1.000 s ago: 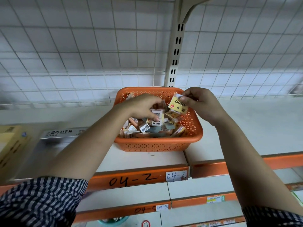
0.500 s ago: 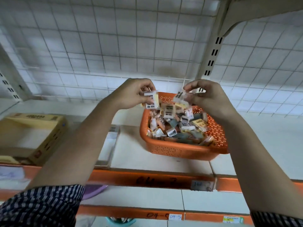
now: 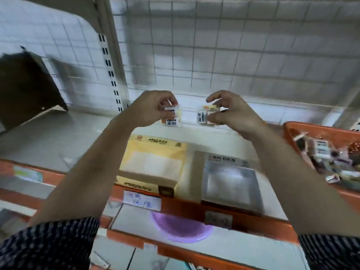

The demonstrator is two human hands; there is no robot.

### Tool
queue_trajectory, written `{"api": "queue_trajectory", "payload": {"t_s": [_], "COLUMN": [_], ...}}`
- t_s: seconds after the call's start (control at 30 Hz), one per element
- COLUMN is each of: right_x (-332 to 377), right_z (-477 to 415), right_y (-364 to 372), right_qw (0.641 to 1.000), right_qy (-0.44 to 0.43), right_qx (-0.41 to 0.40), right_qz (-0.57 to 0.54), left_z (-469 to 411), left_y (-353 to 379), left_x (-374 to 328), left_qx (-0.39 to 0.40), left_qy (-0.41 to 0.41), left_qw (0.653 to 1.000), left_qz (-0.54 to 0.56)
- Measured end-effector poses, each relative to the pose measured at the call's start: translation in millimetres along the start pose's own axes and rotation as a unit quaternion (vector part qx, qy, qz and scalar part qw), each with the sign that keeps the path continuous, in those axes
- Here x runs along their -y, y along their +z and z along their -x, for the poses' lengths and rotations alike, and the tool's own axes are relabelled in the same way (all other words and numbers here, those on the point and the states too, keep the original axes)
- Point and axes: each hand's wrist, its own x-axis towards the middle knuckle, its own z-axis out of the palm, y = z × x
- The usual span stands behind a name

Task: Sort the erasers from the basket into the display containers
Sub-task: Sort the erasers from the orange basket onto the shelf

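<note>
white shelf [image 3: 58, 137] with orange front edge, yellow display box [image 3: 153, 162] at front, grey display box [image 3: 229, 180] just beside it on the right, orange basket [image 3: 292, 131] of erasers [image 3: 321, 149] far right, dark carton [image 3: 25, 86] back left, blurred

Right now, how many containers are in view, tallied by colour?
Yellow display box: 1
Grey display box: 1
Orange basket: 1
Purple bowl: 1
Total: 4; the dark shape far left is too blurred to classify.

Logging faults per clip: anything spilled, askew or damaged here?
Nothing stands out. Left hand and right hand each pinch erasers above the yellow box and grey box; the basket sits upright, erasers inside. Blur hides detail.
</note>
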Motion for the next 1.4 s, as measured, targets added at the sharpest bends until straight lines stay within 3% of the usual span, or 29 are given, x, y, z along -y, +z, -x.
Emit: {"api": "queue_trajectory", "payload": {"t_s": [0.27, 0.43, 0.57, 0.67, 0.77, 1.07, 1.27, 1.4], "right_x": [-28, -42, -57, -63, -65, -77, -87, -81], "right_z": [-65, -80, -85, -84, -86, -95, -95, -84], "right_y": [112, 135, 136, 135, 135, 128, 122, 104], "right_qw": [0.995, 0.981, 0.967, 0.967, 0.971, 0.954, 0.937, 0.936], "right_qy": [0.087, 0.156, 0.194, 0.196, 0.185, 0.164, 0.172, 0.172], "right_qx": [-0.012, -0.035, 0.004, 0.021, -0.019, -0.112, -0.07, -0.089], "right_qz": [0.048, 0.11, 0.164, 0.158, 0.153, 0.224, 0.296, 0.295], "left_z": [12, 2, -13, -26, -36, -62, -84, -93], "left_y": [-53, -55, -47, -48, -50, -36, -11, 8], "left_x": [105, 134, 141, 139, 138, 130, 134, 138], "left_qx": [-0.026, -0.015, 0.029, 0.097, 0.147, 0.207, 0.247, 0.272], "left_qy": [-0.048, -0.053, -0.04, -0.035, -0.047, -0.069, -0.106, -0.121], "left_qw": [0.998, 0.998, 0.999, 0.994, 0.987, 0.975, 0.963, 0.954], "left_qz": [-0.02, -0.01, -0.003, -0.031, -0.042, -0.031, -0.019, -0.036]}}
